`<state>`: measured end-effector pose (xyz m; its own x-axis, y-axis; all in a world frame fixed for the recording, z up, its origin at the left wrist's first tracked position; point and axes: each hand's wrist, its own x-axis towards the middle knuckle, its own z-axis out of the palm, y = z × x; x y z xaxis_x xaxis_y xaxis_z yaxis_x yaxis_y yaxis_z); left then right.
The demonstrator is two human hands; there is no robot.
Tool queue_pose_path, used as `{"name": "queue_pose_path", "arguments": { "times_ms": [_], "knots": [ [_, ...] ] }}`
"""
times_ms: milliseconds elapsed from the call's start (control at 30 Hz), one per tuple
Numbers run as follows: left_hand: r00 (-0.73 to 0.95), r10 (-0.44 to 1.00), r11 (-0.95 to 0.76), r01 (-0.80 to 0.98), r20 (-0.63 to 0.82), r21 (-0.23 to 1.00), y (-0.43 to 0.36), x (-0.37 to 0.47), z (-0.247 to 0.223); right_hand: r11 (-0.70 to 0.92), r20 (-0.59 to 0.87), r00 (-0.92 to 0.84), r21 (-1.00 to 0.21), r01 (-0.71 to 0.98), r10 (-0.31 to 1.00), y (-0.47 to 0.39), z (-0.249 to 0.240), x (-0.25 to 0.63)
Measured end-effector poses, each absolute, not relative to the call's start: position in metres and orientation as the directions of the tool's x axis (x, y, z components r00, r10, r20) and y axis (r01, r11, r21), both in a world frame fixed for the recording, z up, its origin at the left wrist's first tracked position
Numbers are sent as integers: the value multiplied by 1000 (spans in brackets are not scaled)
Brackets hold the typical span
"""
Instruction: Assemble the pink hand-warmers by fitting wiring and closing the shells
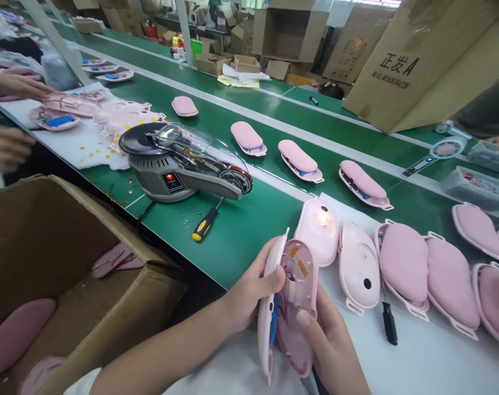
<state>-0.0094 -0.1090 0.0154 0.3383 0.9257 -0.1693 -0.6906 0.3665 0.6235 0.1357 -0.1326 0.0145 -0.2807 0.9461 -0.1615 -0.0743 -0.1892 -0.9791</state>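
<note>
A pink oval device casing point(302, 323) is parted like a clamshell between my hands, low in the view. My left hand point(255, 288) grips its pale outer shell, thumb on the near edge. The other half is in my right hand point(325, 337), whose thumb presses on the inner face. Red wires, a blue part and small pieces of amber tape show inside. Just beyond lie two pale shells point(317, 233) with round black spots, and pink padded casings point(403, 263) in a row. A black-handled tool point(390, 323) lies on the white sheet.
A grey tape dispenser point(170, 170) with a clear cover stands on the green bench. Beside it lies a yellow-black screwdriver point(206, 224). An open carton point(80, 307) with pink parts sits at left. Another person's hands point(16, 85) are at far left. More casings point(301, 159) lie beyond.
</note>
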Motion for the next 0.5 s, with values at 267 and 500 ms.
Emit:
{"name": "queue_pose_path", "arguments": {
  "times_ms": [267, 500],
  "knots": [
    [346, 917, 396, -733, -199, 553, -111, -4, 27, -244, -215, -266, -966, -84, 940, -138, 25, 133],
    [260, 922, 383, -716, -287, 583, -112, 4, 32, -330, -281, -299, -935, -127, 912, -139, 27, 128]
  ]
}}
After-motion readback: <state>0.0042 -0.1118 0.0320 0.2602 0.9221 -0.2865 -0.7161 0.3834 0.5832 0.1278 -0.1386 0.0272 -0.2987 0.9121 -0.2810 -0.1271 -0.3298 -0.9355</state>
